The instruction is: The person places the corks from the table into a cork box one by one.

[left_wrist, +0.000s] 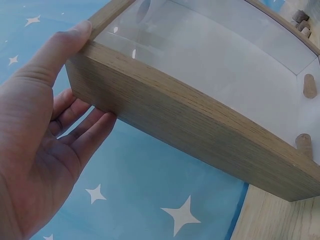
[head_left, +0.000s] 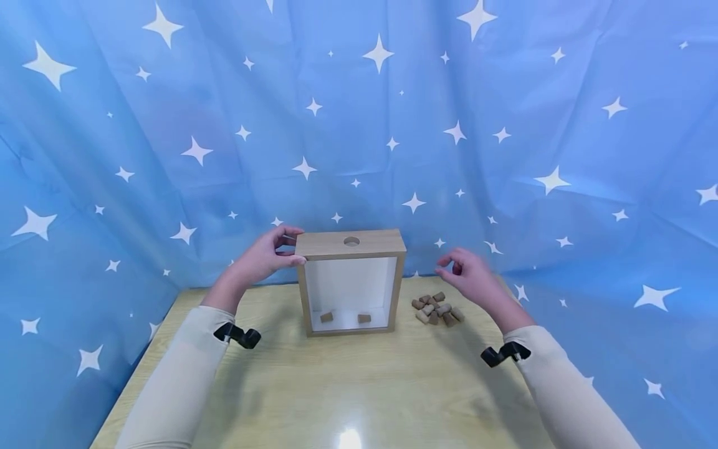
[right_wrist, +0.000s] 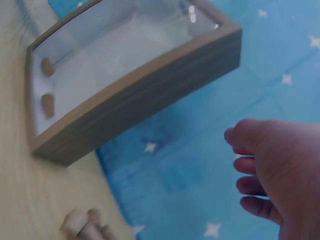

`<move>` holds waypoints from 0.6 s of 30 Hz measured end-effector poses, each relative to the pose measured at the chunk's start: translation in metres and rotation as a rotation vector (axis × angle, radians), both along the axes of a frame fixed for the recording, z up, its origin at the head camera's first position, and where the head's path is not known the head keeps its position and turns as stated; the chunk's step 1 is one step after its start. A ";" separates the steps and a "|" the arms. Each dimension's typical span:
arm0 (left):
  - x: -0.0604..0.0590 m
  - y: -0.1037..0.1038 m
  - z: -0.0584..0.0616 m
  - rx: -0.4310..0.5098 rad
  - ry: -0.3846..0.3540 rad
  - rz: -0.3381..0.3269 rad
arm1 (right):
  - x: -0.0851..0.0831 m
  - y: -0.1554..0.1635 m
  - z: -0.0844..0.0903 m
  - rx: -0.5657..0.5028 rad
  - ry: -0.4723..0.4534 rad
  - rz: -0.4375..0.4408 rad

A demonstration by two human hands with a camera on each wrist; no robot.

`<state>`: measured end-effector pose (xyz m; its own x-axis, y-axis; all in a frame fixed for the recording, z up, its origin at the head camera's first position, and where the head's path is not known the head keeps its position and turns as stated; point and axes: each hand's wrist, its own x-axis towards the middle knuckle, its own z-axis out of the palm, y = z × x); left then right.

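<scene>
A wooden shadow box (head_left: 399, 280) with a clear front and a round hole in its top stands upright on the table. Two cork stoppers (head_left: 364, 318) lie inside on its floor. My left hand (head_left: 269, 252) grips the box's upper left corner, thumb (left_wrist: 75, 37) on the front edge and fingers (left_wrist: 95, 132) behind. To the right of the box, my right hand (head_left: 468, 277) hovers above a pile of cork stoppers (head_left: 434, 310), apart from both. Its fingers (right_wrist: 252, 185) are loosely bent, and nothing shows between them.
The pale wooden table (head_left: 359, 386) reaches back to a blue curtain (head_left: 359, 125) with white stars, which hangs close behind the box. A black wrist camera mount (head_left: 238, 335) sits on the left sleeve, and another mount (head_left: 505, 353) on the right.
</scene>
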<state>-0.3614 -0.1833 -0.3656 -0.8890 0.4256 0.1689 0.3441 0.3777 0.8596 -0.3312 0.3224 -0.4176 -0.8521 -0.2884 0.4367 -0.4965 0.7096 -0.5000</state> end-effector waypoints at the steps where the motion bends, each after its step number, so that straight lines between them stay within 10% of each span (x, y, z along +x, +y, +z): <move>1: 0.000 -0.001 -0.001 0.001 0.002 -0.001 | 0.000 0.002 -0.006 0.004 -0.011 -0.002; 18: -0.002 -0.001 -0.004 0.022 -0.001 -0.004 | 0.011 0.033 -0.098 0.039 -0.195 -0.098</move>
<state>-0.3637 -0.1844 -0.3700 -0.8873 0.4258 0.1769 0.3446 0.3574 0.8680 -0.3201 0.3549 -0.5154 -0.9442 -0.2137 0.2505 -0.3206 0.7706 -0.5509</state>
